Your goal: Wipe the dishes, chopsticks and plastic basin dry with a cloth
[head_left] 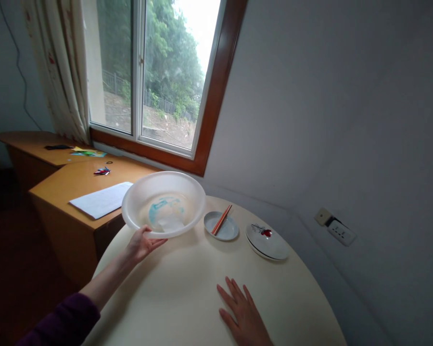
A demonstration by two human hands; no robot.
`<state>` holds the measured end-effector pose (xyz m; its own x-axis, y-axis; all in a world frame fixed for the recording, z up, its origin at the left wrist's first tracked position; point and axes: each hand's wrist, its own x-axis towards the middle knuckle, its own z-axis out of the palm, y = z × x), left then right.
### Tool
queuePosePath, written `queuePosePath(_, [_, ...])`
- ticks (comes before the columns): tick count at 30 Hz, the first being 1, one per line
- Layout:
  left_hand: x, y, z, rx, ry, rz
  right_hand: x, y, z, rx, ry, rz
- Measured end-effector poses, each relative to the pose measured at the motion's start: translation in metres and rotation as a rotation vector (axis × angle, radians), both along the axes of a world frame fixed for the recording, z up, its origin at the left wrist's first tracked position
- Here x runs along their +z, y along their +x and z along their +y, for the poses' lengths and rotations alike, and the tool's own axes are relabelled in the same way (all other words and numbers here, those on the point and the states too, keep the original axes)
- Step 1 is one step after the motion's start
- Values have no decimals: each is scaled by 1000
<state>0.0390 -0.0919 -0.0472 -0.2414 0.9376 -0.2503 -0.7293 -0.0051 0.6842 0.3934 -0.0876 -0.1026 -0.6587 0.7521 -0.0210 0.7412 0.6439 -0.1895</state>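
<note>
Table [187,283]: left fingers [158,243] gripping basin [131,205], right fingers [232,288] spread; chopsticks [222,220] on dish [233,230] near plates [274,245].

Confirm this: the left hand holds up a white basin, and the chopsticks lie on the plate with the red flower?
No, the chopsticks lie on the plain plate, not the flowered plate, as the head view shows; the left hand does hold up the basin.

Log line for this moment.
left hand: holds basin | right hand: open, over table | chopsticks: on plate
</note>
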Motion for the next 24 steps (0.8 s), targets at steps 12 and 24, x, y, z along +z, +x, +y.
queuePosePath(12, [14,23,-22,50,-17,-34,-29,10,12,-31,128,151])
queuePosePath(24, [75,72,1,-22,321,73,-67,21,35,77,413,261])
